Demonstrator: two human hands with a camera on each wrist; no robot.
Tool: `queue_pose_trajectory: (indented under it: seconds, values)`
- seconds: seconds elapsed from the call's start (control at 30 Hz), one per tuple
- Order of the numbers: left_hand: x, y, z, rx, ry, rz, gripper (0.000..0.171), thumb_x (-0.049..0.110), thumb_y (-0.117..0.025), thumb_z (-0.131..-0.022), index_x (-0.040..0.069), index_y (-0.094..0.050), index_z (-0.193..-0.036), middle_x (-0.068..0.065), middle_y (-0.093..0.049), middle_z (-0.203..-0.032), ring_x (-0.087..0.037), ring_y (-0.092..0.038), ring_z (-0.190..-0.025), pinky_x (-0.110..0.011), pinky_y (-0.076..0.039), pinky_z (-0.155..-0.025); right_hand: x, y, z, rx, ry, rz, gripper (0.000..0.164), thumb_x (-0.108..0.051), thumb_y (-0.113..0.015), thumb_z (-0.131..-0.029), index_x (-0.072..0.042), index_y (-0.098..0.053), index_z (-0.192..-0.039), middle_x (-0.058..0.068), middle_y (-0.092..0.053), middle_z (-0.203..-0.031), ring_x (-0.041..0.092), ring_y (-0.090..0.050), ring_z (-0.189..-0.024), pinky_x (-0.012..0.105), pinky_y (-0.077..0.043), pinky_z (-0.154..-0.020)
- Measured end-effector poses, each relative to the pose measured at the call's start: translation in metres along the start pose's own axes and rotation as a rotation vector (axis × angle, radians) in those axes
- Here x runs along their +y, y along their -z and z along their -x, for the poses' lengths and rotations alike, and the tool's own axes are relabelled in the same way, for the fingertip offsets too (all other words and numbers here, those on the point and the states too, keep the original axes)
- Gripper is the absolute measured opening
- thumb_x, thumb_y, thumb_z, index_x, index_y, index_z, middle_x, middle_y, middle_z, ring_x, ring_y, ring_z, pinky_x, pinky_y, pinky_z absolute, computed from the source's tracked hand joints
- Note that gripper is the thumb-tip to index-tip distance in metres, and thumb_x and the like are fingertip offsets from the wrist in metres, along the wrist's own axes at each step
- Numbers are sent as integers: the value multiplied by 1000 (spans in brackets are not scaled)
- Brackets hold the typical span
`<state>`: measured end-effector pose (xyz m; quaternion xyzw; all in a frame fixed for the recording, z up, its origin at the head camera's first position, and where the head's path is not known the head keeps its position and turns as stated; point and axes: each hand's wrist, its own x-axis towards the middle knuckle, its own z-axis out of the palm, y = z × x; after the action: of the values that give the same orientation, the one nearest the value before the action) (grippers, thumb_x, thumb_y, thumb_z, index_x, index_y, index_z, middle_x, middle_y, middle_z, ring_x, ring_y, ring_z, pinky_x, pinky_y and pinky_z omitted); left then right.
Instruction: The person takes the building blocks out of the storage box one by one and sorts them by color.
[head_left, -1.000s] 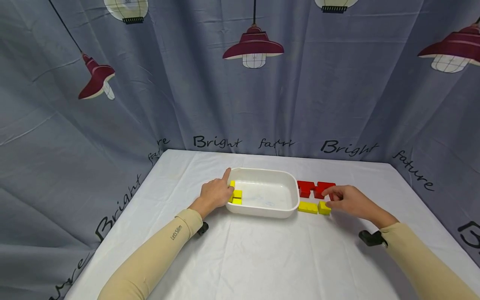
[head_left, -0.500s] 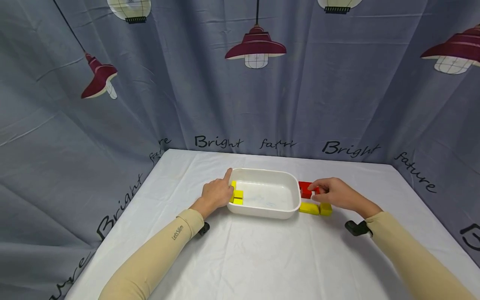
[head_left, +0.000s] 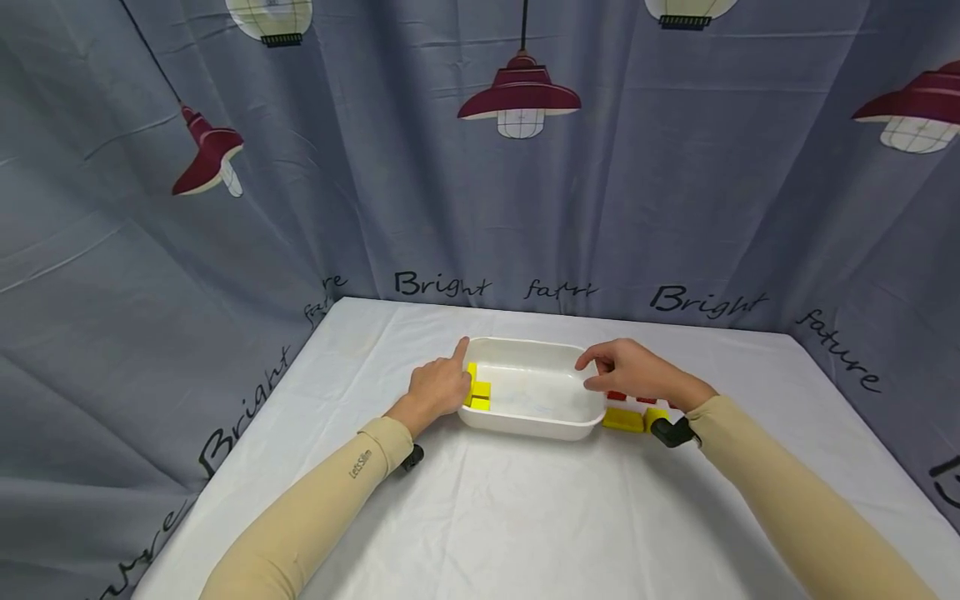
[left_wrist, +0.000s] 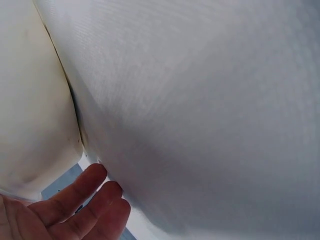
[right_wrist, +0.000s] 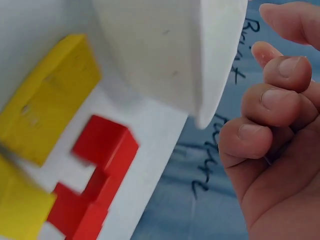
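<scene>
A white rectangular dish (head_left: 532,427) stands on the cloth. My left hand (head_left: 438,386) rests at its left end, index finger straight along the rim. The left wrist view shows the other fingers (left_wrist: 82,192) nearly straight against the dish's outer side. Several yellow blocks (head_left: 482,389) lie inside at that end. My right hand (head_left: 626,369) is at the dish's right end, its thumb and index finger spread apart with nothing between them. In the right wrist view the other fingers (right_wrist: 272,106) curl loosely. Beneath that hand sit red blocks (right_wrist: 100,142), partly hidden, and yellow blocks (head_left: 623,419).
A white cloth (head_left: 525,517) covers the table. Behind and beside it hangs a grey-blue curtain (head_left: 420,183) printed with lamps and lettering. Dark wrist cameras show under both sleeves, the right one (head_left: 672,432) near a yellow block.
My right hand has moved left, from over the red and yellow blocks to the dish's right end. It carries nothing. My left hand has stayed at the dish's left end.
</scene>
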<state>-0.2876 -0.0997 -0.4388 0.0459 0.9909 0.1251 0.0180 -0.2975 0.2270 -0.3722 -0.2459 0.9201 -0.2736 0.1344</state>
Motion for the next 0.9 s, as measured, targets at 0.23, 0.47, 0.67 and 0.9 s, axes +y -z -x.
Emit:
queue_pose_trajectory:
  seconds: [0.23,0.47,0.67,0.9]
  values:
    - [1,0,0,-1,-11,-12,67,26,-39,-100,16,-17,-163,-5,-63,-79,-21,-57,-68,-35,-45,-58,-15,-2,-19,-45,64,16,24,-20,-76,-89,-15,-72,-112,2,-53,-74,17,-49,-64,27,-39,-57]
    - [1,0,1,2,-2,-11,68,26,-38,-100,17,-16,-163,-3,-60,-75,-20,-56,-67,-34,-44,-57,-21,-7,-41,-94,80,21,29,-18,-76,-89,-11,-72,-117,3,-55,-74,18,-51,-70,28,-41,-61]
    - [1,0,1,-2,1,-8,67,26,-38,-100,18,-15,-163,-4,-61,-77,-21,-56,-67,-34,-44,-57,-28,-12,-57,-126,91,33,32,-17,-76,-88,-11,-71,-120,4,-55,-75,19,-51,-71,30,-40,-63]
    - [0,-1,0,15,-16,-8,69,26,-40,-99,16,-17,-163,-4,-62,-77,-20,-56,-65,-35,-44,-54,-32,-19,-76,-156,110,45,34,-15,-75,-88,-12,-71,-123,3,-54,-75,17,-50,-70,30,-40,-64]
